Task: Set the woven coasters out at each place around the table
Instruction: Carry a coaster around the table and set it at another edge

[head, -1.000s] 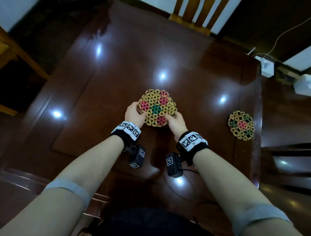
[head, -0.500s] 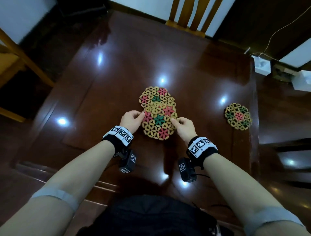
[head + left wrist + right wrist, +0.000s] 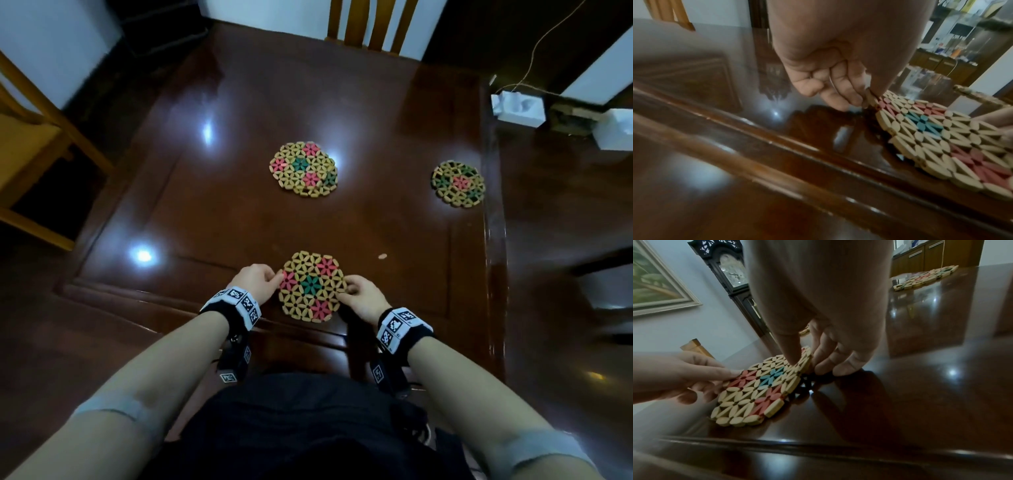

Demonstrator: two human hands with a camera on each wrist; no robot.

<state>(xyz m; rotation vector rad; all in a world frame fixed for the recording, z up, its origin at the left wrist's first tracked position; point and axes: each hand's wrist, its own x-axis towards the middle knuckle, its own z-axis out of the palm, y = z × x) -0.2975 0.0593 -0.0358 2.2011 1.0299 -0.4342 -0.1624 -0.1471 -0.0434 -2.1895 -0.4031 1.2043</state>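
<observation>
near coaster (image 3: 311,287): sat at the table's (image 3: 205,219) near edge, right in front of the person. lined up with their own seat, so my guess was this was the place it was meant for.
left hand (image 3: 257,280): pinched the coaster's left rim, thumb on top and fingers (image 3: 840,95) curled under the edge. the left wrist view showed that side tipped up a bit off the wood, so it looked not fully laid down.
right hand (image 3: 363,297): clamped on the right rim the same way, thumb on top, fingers tucked against the edge. one hand per side probably kept the floppy weave flat and square to the table edge.
middle coaster (image 3: 303,169): lay flat near the table's centre, nobody touching it. looked parked there waiting for its own spot, not at any seat.
right coaster (image 3: 458,184): lay flat close to the right edge, reads as a place already done.
far chair (image 3: 371,25): past the far edge, no coaster in front of it, likely where the middle one belonged.
progress: roughly halfway imo.
</observation>
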